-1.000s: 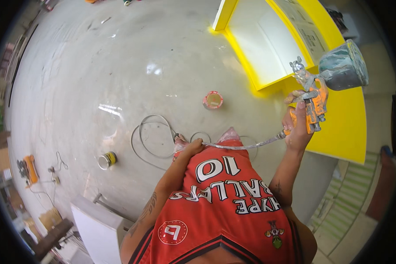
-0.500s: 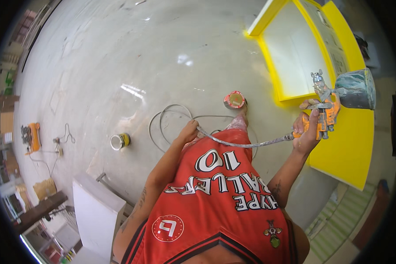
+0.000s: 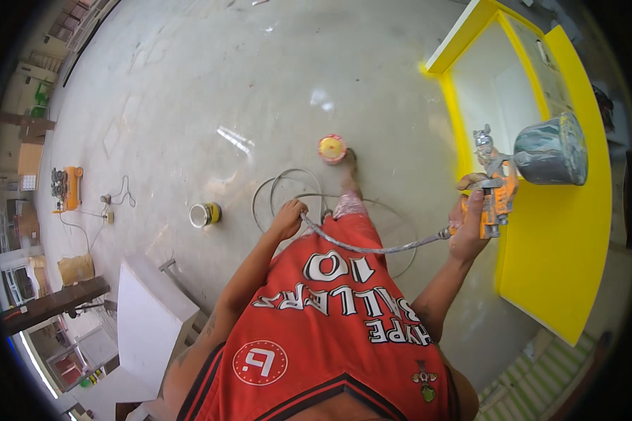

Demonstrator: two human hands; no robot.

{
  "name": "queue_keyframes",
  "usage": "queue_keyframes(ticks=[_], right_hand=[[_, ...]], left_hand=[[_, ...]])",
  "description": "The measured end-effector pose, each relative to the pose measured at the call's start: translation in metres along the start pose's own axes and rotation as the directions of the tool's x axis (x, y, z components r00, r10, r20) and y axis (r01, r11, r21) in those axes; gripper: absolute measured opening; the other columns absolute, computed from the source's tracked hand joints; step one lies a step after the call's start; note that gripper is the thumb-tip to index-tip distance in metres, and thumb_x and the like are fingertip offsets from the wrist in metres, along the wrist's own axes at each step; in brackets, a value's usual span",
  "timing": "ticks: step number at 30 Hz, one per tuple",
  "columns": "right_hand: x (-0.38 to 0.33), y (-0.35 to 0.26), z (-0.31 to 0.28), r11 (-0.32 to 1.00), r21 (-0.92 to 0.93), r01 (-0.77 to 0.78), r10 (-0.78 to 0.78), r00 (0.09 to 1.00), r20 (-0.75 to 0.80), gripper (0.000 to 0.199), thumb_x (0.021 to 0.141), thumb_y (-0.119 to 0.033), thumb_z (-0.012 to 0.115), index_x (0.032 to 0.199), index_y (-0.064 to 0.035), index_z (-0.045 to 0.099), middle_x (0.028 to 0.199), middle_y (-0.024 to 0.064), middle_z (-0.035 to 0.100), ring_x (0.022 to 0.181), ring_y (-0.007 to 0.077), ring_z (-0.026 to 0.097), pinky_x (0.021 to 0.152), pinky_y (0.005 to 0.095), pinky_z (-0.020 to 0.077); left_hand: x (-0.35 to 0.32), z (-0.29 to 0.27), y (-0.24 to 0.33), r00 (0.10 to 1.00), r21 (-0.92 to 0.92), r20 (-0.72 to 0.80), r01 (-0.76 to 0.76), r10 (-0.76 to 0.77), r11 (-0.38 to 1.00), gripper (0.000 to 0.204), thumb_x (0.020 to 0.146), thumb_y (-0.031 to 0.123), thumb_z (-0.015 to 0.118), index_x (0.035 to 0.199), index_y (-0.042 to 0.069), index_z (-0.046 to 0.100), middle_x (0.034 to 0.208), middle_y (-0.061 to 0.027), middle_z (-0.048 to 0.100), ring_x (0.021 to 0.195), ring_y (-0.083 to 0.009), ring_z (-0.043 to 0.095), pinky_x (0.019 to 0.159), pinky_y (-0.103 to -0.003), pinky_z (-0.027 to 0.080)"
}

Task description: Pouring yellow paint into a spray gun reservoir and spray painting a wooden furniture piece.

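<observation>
My right hand (image 3: 472,223) is wrapped round the handle of an orange spray gun (image 3: 499,200), spattered with grey paint. A dark, paint-smeared cup (image 3: 551,151) sticks out from the gun toward the right. From the grip a grey air hose (image 3: 372,249) sags across my body to my left hand (image 3: 288,219), whose fingers close on it. Beyond the gun stands a cabinet with bright yellow faces (image 3: 551,259) and a white inside (image 3: 495,88). The spray gun's cup overlaps part of the cabinet in this view.
A can with a yellow top (image 3: 332,149) stands on the floor by my foot. Another open can (image 3: 205,215) is farther left, near hose loops. An orange compressor (image 3: 69,188) sits at the far left. A white panel (image 3: 151,319) stands at my lower left.
My right hand and the spray gun have shifted left and slightly down in the picture. My left hand has moved a little left, still on the hose. The whole view has turned slightly.
</observation>
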State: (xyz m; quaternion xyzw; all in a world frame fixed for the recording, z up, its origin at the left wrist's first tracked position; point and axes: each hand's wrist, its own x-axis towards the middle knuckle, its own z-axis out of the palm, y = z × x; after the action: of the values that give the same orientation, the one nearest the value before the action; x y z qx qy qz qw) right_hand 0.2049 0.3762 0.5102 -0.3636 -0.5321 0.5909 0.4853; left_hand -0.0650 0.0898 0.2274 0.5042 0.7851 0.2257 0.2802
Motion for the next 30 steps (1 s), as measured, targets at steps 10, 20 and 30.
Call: queue_keyframes(ticks=[10,20,30], right_hand=[[-0.003,0.008,-0.028,0.989,-0.113,0.095,-0.093,0.995,0.026,0.027,0.095,-0.019,0.065,0.116,-0.001,0.065,0.092,0.0028,0.069,0.078,0.0108,0.061,0.07,0.0281,0.0502],[0.011,0.015,-0.057,0.905,-0.272,0.326,-0.346,0.938,-0.027,0.024,0.092,-0.014,0.068,0.113,-0.0033,0.062,0.086,0.0088,0.066,0.071,0.0193,0.064,0.069,0.0323,0.052],[0.006,0.063,-0.039,0.935,-0.237,0.265,-0.322,0.914,-0.246,0.029,0.096,-0.023,0.067,0.119,-0.0073,0.058,0.089,0.0107,0.065,0.073,0.0245,0.063,0.068,0.0365,0.0493]], left_hand=[[0.02,-0.041,0.008,0.979,0.348,0.074,-0.202,0.188,0.915,0.018,0.083,0.002,0.056,0.1,0.005,0.052,0.093,-0.0163,0.06,0.094,-0.0388,0.056,0.086,-0.048,0.045],[0.141,-0.067,0.047,0.909,0.381,0.28,-0.4,0.308,0.834,0.018,0.091,0.016,0.067,0.096,0.001,0.056,0.084,-0.0217,0.066,0.081,-0.0422,0.063,0.074,-0.052,0.048],[0.353,-0.06,0.028,0.678,0.408,0.642,-0.698,0.359,0.589,0.026,0.08,0.015,0.075,0.1,0.006,0.06,0.093,-0.0176,0.065,0.09,-0.0373,0.062,0.08,-0.049,0.05]])
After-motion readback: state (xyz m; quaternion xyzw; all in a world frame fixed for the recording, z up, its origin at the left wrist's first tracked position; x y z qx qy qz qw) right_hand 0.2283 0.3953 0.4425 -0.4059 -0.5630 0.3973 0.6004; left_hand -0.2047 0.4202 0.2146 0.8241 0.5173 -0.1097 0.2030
